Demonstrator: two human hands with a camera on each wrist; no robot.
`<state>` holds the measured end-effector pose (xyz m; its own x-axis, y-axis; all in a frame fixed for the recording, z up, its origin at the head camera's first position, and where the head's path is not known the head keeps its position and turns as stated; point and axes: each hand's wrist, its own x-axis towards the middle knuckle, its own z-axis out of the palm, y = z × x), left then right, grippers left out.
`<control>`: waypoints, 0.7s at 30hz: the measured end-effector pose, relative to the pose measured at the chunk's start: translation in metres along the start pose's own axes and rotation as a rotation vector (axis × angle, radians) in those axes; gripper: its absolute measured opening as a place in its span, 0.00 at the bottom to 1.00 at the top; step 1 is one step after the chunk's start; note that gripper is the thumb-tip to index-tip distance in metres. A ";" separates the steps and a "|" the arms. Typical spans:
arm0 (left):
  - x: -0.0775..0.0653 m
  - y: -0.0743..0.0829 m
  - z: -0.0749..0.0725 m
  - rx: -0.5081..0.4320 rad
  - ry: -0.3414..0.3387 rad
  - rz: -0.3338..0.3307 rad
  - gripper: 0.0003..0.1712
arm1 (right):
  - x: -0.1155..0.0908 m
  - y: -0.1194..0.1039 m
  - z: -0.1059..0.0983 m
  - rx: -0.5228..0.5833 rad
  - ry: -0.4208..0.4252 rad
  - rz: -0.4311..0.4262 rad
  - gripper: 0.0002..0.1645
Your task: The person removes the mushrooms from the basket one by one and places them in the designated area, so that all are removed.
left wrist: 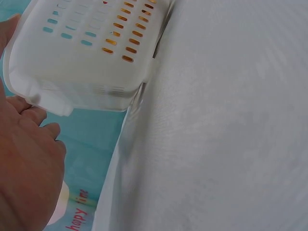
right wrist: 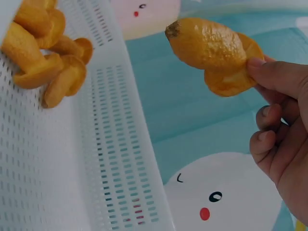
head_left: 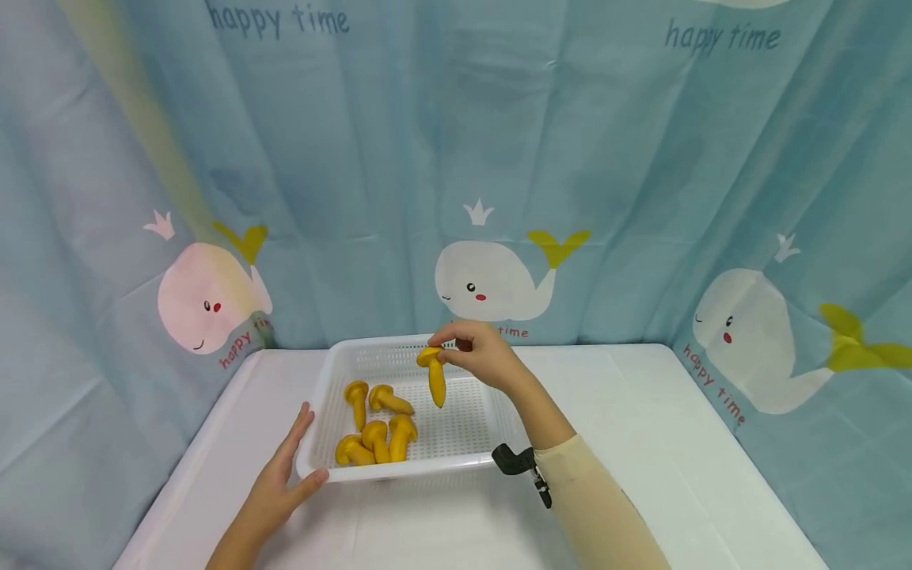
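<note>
My right hand (head_left: pixel 480 352) pinches a yellow mushroom (head_left: pixel 437 381) by its cap between thumb and fingers. It hangs stem down over the white plastic basket (head_left: pixel 399 473) in the head view. The right wrist view shows the stem's dark tip and glossy, bumpy surface. Several similar yellow mushrooms (head_left: pixel 402 435) lie in the basket's left half. My left hand (head_left: pixel 274 483) is at the basket's near left corner, thumb on the front rim and fingers stretched along the left side. In the left wrist view the fingers are partly hidden by the basket corner.
The basket, with slotted walls and a perforated floor, stands on a white table (head_left: pixel 606 412). A light blue curtain (head_left: pixel 370 158) printed with whales surrounds the table at the back and sides. A black strap device (head_left: pixel 523 467) sits on the right wrist, near the basket's right rim.
</note>
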<state>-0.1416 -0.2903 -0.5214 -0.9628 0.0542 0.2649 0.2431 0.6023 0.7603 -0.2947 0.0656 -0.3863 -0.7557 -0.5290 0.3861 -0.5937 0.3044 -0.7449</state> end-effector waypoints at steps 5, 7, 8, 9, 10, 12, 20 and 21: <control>-0.004 -0.001 -0.002 -0.003 -0.002 -0.002 0.53 | -0.017 -0.004 -0.004 0.044 0.021 -0.030 0.11; -0.004 -0.001 -0.003 -0.005 -0.002 -0.004 0.53 | -0.023 -0.005 -0.008 0.049 0.042 -0.049 0.11; -0.003 -0.001 -0.004 -0.008 -0.001 -0.002 0.53 | -0.026 -0.006 -0.010 0.042 0.057 -0.060 0.11; -0.002 -0.001 -0.004 -0.010 -0.001 0.001 0.53 | -0.029 -0.006 -0.013 0.032 0.073 -0.070 0.11; 0.000 -0.001 -0.004 -0.011 0.001 0.007 0.53 | -0.032 -0.005 -0.016 0.017 0.090 -0.081 0.12; 0.003 -0.001 -0.003 -0.006 0.002 0.014 0.53 | -0.038 -0.003 -0.022 -0.009 0.121 -0.089 0.12; 0.003 0.000 0.002 -0.005 -0.004 -0.018 0.53 | -0.067 0.010 -0.046 -0.051 0.189 -0.044 0.12; 0.003 0.001 0.003 -0.004 -0.005 -0.016 0.53 | -0.071 0.012 -0.050 -0.058 0.201 -0.033 0.13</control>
<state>-0.1446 -0.2878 -0.5217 -0.9671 0.0484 0.2497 0.2281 0.5996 0.7671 -0.2615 0.1461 -0.3957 -0.7723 -0.3725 0.5146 -0.6293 0.3381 -0.6997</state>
